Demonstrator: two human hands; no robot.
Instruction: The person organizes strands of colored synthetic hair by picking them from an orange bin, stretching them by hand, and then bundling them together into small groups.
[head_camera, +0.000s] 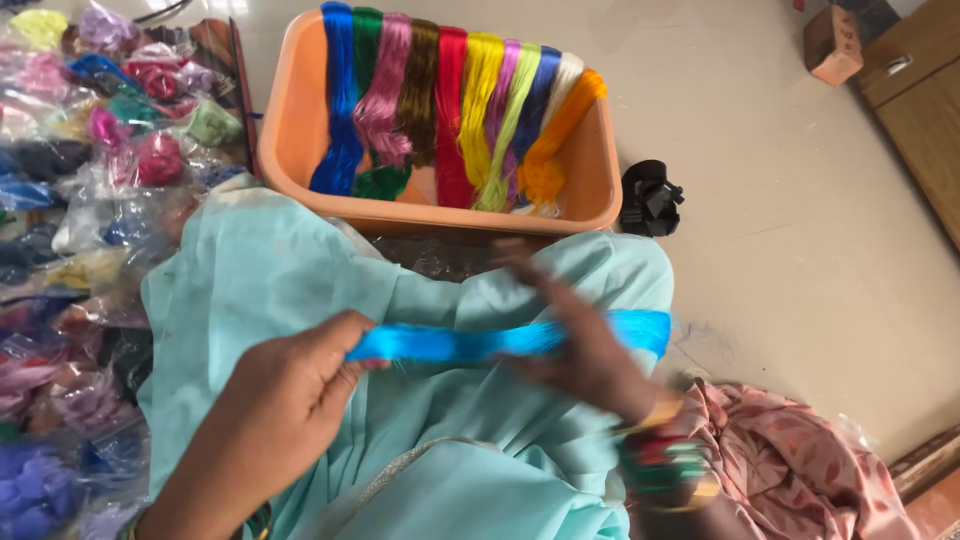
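Observation:
A bright blue skein of silky thread (470, 343) is stretched level across my lap, over pale turquoise cloth (300, 270). My left hand (285, 395) pinches its left end between thumb and fingers. My right hand (580, 345), blurred by motion, lies over the skein's right half with the fingers around it; several coloured bangles ring that wrist. Just beyond my knees sits an orange plastic tub (290, 120) with several skeins in blue, green, pink, brown, red, yellow and orange draped side by side over its far rim.
Many clear bags of coloured thread (90, 150) are heaped on the left. A black clip-like object (650, 198) lies right of the tub on the light floor. Pink patterned cloth (790, 460) bunches at lower right. A small box (832, 42) and wooden furniture (925, 110) stand at upper right.

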